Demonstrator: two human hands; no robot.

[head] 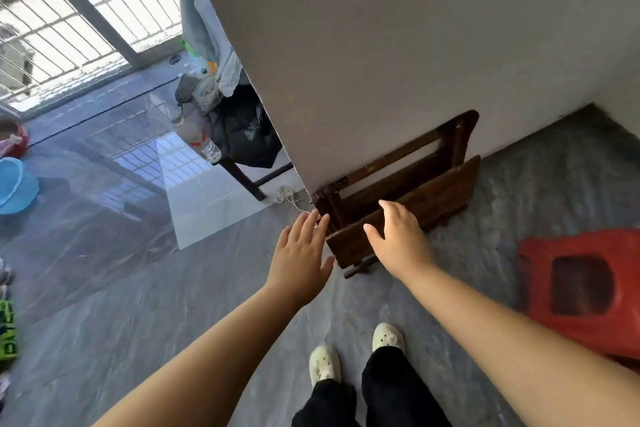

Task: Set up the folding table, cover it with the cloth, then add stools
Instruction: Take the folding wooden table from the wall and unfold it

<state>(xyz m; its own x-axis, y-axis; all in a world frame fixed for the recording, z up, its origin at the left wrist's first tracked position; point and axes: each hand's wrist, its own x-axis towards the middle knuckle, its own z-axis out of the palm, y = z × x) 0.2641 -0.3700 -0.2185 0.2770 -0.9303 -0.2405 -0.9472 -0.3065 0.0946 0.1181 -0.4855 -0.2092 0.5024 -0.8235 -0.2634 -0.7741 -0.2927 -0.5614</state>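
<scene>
Dark-brown wooden folding table (pixel 436 189), folded flat and standing on edge on the floor against the white wall; red plastic stool (pixel 623 270) at its 4 o'clock, apart.

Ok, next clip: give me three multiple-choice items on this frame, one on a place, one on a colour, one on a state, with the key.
1. Where is the folded dark brown wooden table?
A) on edge against the white wall
B) flat in mid-floor
C) on top of a chair

2. What colour is the square-topped plastic stool on the right?
A) blue
B) red
C) green

3. How are the left hand and right hand?
A) clenched fists
B) gripping a cloth
C) open, fingers straight

Key: 1 A, it stands on edge by the wall's corner; 2 B, its seat is plainly red; 3 C, both reach toward the table with fingers extended.
</scene>
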